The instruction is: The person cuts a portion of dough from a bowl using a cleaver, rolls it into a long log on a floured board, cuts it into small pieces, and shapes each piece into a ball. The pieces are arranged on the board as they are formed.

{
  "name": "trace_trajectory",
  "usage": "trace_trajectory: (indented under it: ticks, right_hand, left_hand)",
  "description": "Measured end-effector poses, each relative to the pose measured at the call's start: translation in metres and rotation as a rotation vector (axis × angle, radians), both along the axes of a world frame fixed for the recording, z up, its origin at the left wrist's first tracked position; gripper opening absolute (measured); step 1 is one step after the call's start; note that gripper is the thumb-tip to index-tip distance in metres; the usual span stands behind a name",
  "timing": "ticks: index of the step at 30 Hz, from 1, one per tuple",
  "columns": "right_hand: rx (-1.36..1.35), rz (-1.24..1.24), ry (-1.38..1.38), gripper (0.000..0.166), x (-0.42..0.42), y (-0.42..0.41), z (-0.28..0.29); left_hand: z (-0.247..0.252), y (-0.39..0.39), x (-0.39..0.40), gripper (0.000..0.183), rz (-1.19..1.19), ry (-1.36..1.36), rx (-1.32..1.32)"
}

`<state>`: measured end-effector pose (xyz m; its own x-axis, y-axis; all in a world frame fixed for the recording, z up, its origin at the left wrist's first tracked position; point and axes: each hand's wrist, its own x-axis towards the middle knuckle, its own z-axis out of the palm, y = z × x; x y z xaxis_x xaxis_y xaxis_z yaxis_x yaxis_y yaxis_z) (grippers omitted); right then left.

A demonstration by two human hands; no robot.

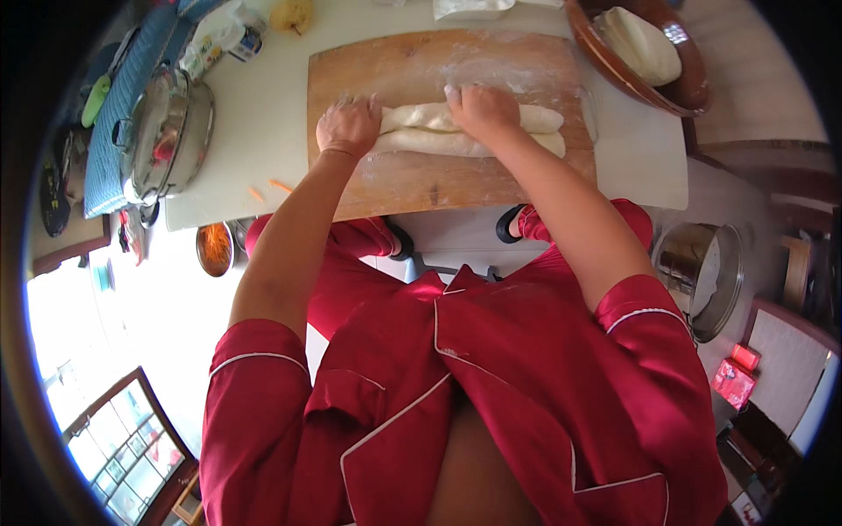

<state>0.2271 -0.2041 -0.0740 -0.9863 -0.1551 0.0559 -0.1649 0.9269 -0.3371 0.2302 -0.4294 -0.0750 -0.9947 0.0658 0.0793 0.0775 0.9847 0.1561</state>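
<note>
A long white piece of dough (434,141) lies crosswise on a floured wooden board (408,184), with a deep lengthwise crease that makes two side-by-side rolls. Over its left end is my left hand (348,125), fingers curled on the dough and partly hiding that end. My right hand (485,112) is closed on the far roll, right of the middle, its thumb pointing away from me. Beyond that hand the right ends of both rolls show. What lies beneath my palms is hidden.
Right of the board, a brown basin (691,92) holds more dough (641,49). A glass-lidded pan (161,138) stands left, near orange shreds (279,186) on the table. Below the edge are a bowl of orange shreds (216,250) and a metal pot (684,253).
</note>
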Motion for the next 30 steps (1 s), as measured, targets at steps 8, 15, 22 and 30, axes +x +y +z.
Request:
trace_trajectory:
  ticks: [8, 15, 22, 30]
  right_hand:
    - [-0.312, 0.136, 0.397, 0.022, 0.095, 0.036, 0.024]
    - [-0.094, 0.083, 0.431, 0.026, 0.075, 0.062, 0.009]
    - [-0.082, -0.02, 0.221, 0.039, -0.005, 0.069, -0.008]
    - [-0.122, 0.102, 0.093, 0.04, -0.039, 0.079, -0.007]
  left_hand:
    - [0.041, 0.032, 0.073, 0.024, -0.091, 0.409, -0.164]
    - [0.011, 0.122, 0.054, 0.021, -0.342, 0.159, 0.219]
    - [-0.002, 0.126, -0.008, 0.031, -0.262, 0.22, 0.014]
    - [0.008, 0.124, -0.048, 0.037, -0.077, -0.17, 0.181]
